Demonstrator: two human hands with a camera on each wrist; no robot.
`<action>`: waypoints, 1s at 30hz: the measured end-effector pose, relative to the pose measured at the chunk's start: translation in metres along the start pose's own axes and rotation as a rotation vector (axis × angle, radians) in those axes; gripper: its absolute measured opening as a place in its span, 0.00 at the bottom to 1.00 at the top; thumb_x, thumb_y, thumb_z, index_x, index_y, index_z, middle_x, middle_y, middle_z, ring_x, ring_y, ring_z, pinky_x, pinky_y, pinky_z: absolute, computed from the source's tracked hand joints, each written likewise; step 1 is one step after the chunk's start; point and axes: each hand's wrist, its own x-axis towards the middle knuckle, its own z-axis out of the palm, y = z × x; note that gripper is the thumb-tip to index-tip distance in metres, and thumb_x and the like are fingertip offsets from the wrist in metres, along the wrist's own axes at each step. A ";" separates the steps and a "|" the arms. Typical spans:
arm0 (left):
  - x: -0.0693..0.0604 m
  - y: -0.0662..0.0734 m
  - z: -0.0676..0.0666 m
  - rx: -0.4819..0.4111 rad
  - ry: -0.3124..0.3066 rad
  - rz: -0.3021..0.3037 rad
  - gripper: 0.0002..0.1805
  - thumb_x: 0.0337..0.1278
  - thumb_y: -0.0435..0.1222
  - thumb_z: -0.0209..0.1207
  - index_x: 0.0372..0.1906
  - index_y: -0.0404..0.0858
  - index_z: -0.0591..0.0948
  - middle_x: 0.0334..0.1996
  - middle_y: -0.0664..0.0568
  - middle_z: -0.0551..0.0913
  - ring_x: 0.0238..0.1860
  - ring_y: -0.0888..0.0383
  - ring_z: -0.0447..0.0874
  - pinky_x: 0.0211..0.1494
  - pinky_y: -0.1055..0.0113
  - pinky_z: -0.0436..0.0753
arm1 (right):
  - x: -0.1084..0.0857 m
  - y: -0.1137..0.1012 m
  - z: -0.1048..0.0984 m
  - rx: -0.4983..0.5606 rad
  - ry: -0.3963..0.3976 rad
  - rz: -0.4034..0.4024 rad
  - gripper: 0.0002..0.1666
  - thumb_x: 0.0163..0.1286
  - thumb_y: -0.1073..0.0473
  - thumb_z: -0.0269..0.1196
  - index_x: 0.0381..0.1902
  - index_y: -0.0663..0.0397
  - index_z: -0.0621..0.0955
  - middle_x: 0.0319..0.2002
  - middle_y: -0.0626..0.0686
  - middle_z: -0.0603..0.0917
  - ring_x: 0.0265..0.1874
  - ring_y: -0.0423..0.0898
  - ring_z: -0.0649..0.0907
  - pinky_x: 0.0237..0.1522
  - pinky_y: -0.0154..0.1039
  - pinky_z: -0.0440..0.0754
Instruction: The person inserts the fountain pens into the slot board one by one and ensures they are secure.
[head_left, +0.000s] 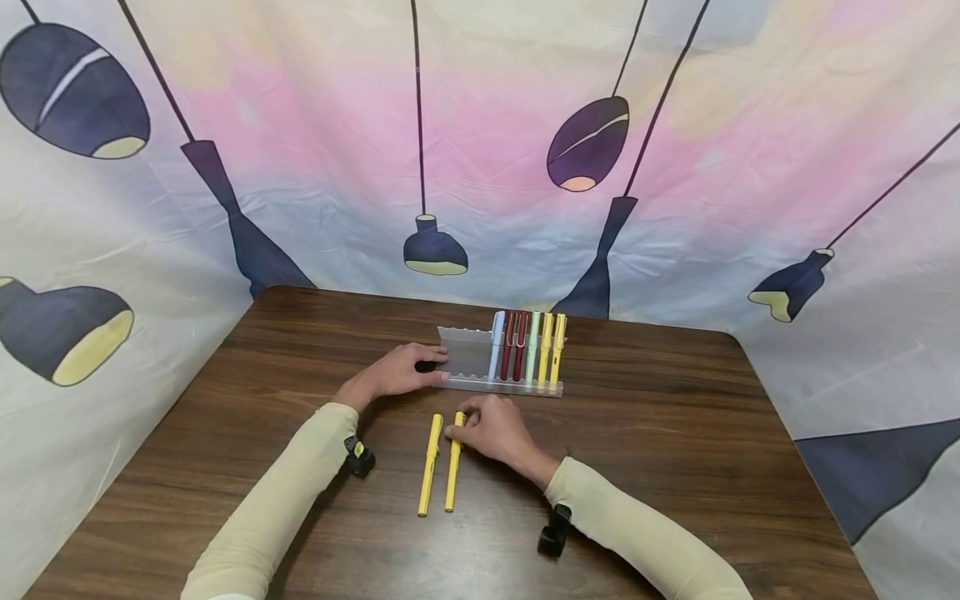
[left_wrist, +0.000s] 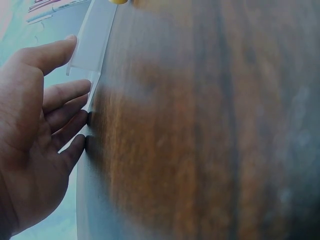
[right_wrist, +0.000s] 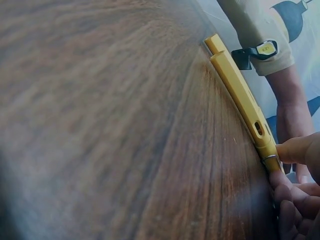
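A clear plastic pen rack (head_left: pixel 468 354) lies toward the back of the table, its right part filled with a pale blue pen (head_left: pixel 497 346), two dark red pens (head_left: pixel 519 350), a pale green pen (head_left: pixel 533 348) and two yellow pens (head_left: pixel 557 350). My left hand (head_left: pixel 401 371) touches the rack's left end, thumb (left_wrist: pixel 52 54) at its front ledge and fingers loosely extended beside it. In front of the rack, my right hand (head_left: pixel 495 429) pinches the capped end of a yellow pen (head_left: pixel 453 475) between thumb and fingers. Left of that pen lies another yellow pen (head_left: pixel 428 467).
Brown wood-grain table (head_left: pixel 660 467) extends around the rack and pens. A fabric backdrop (head_left: pixel 337 167) printed with hanging lamps stands behind its far edge. Each wrist carries a small black camera, one on the left (head_left: pixel 360 458) and one on the right (head_left: pixel 555 532).
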 end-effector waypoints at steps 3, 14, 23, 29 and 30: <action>0.000 0.001 0.000 -0.001 0.000 0.005 0.31 0.72 0.52 0.59 0.70 0.38 0.77 0.75 0.45 0.69 0.76 0.42 0.63 0.76 0.42 0.64 | 0.000 0.000 0.000 0.003 0.003 0.006 0.24 0.61 0.49 0.76 0.49 0.59 0.88 0.20 0.39 0.83 0.19 0.33 0.81 0.23 0.33 0.79; 0.000 -0.001 0.001 0.005 0.002 0.020 0.31 0.73 0.53 0.58 0.70 0.37 0.77 0.74 0.43 0.70 0.76 0.40 0.63 0.75 0.40 0.65 | -0.001 -0.002 -0.002 0.028 0.000 0.038 0.20 0.61 0.53 0.75 0.47 0.59 0.89 0.22 0.40 0.84 0.20 0.34 0.81 0.25 0.33 0.80; 0.001 -0.003 0.001 0.002 0.001 0.014 0.31 0.72 0.53 0.58 0.70 0.38 0.77 0.75 0.45 0.69 0.76 0.42 0.63 0.75 0.42 0.65 | -0.006 -0.001 -0.013 0.054 -0.010 0.065 0.18 0.61 0.56 0.73 0.48 0.57 0.88 0.22 0.41 0.84 0.18 0.37 0.81 0.22 0.34 0.79; 0.002 -0.005 0.002 -0.003 0.004 0.015 0.31 0.72 0.52 0.59 0.70 0.38 0.77 0.74 0.45 0.69 0.76 0.43 0.63 0.75 0.44 0.66 | -0.008 0.001 -0.025 0.047 0.000 0.069 0.16 0.60 0.57 0.72 0.46 0.55 0.89 0.22 0.41 0.84 0.18 0.37 0.80 0.23 0.35 0.79; 0.002 -0.004 0.002 -0.004 0.002 0.014 0.31 0.72 0.52 0.59 0.70 0.38 0.77 0.74 0.45 0.69 0.76 0.43 0.63 0.75 0.43 0.66 | -0.009 0.001 -0.027 0.051 0.003 0.071 0.16 0.60 0.57 0.72 0.46 0.55 0.89 0.21 0.41 0.84 0.18 0.38 0.80 0.23 0.36 0.79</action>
